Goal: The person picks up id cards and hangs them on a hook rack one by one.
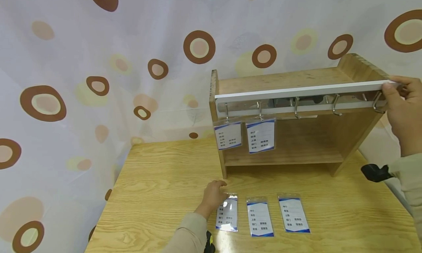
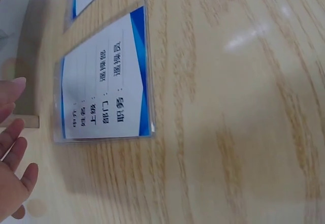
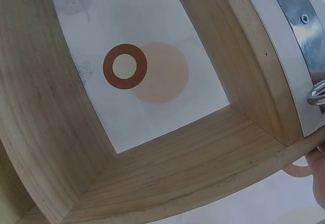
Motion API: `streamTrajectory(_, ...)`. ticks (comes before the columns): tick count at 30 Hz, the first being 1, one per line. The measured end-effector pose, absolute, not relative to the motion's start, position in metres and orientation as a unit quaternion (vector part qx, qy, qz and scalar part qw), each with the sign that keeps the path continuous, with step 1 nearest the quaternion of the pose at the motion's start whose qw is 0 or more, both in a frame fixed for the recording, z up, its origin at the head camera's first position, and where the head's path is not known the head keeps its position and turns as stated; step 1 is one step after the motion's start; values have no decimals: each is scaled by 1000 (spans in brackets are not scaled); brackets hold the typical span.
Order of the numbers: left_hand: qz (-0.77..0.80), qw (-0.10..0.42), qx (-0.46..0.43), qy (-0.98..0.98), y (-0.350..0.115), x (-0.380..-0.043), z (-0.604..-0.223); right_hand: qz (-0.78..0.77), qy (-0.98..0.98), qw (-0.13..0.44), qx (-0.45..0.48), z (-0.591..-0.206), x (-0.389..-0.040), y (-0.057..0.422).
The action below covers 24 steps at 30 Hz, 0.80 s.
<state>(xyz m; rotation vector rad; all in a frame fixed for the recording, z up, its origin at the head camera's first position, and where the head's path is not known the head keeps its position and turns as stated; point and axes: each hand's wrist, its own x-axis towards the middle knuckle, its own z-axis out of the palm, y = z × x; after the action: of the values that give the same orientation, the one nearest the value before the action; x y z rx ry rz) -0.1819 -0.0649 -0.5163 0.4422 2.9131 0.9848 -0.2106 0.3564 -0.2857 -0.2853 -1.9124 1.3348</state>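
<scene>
My left hand [image 1: 213,198] hovers at the upper left of a clear-sleeved ID badge [image 1: 227,216] on the table. In the left wrist view its loosely bent fingers [image 2: 15,153] stand apart from the badge [image 2: 101,82] and hold nothing. My right hand [image 1: 407,106] grips the right end of a white-edged hook rail [image 1: 296,90] on the wooden shelf, thumb on the front. Only a bit of that hand [image 3: 319,176] shows in the right wrist view. Two badges hang from the rail's left hooks, one [image 1: 228,136] beside the other [image 1: 260,136].
Two more badges, a middle one [image 1: 260,218] and a right one [image 1: 294,214], lie on the wood-grain table [image 1: 158,179]. Behind them stands the wooden shelf [image 1: 283,161]. A patterned curtain [image 1: 125,44] covers the back. Several metal hooks [image 1: 334,104] stick out of the rail.
</scene>
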Motion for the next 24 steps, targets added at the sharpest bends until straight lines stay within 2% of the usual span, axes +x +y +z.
streamTrajectory(8, 297, 54, 114, 946, -68, -180, -523, 537, -734, 407, -87, -287, -213, 354)
streamTrajectory(15, 278, 78, 101, 952, -69, -181, -529, 543, -734, 398, -89, -287, -213, 354)
streamTrajectory(24, 269, 75, 104, 955, -68, -181, -536, 551, -730, 392, -95, -285, -211, 354)
